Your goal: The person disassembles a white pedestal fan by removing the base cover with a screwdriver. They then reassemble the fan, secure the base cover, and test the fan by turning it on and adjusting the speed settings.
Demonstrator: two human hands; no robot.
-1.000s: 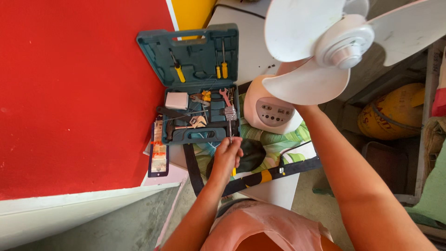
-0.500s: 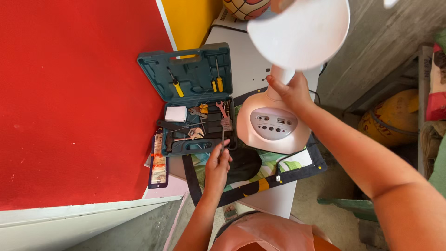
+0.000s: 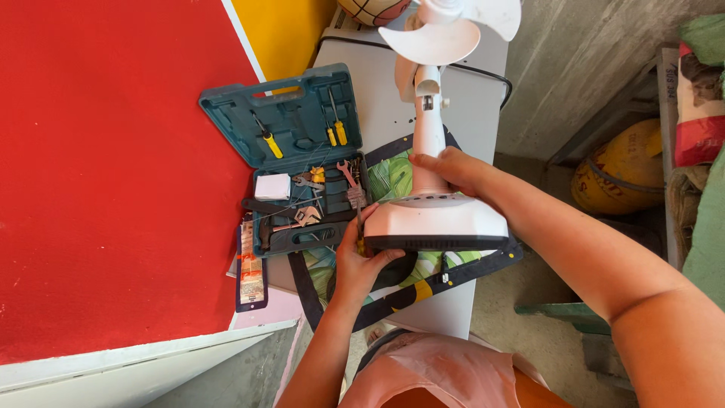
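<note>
A white table fan lies tilted on the table, its base [image 3: 438,223] towards me and its bare blades [image 3: 453,26] at the far end. My right hand [image 3: 453,170] grips the fan's stem just above the base. Against the base's lower left corner rests my left hand [image 3: 361,264], closed around a thin screwdriver [image 3: 361,227] with a yellow handle that points up beside the base. An open teal tool case [image 3: 302,151] lies to the left, touching neither hand.
A leaf-patterned cloth with dark straps [image 3: 393,291] lies under the fan on the white table [image 3: 476,91]. A red and yellow wall panel [image 3: 98,166] stands at left. A ball [image 3: 374,9] sits at the far edge. A yellow sack [image 3: 619,177] lies on the floor at right.
The fan came down from in front of the camera and now lies with its base near me. My right hand slid to the stem, and my left hand moved against the base.
</note>
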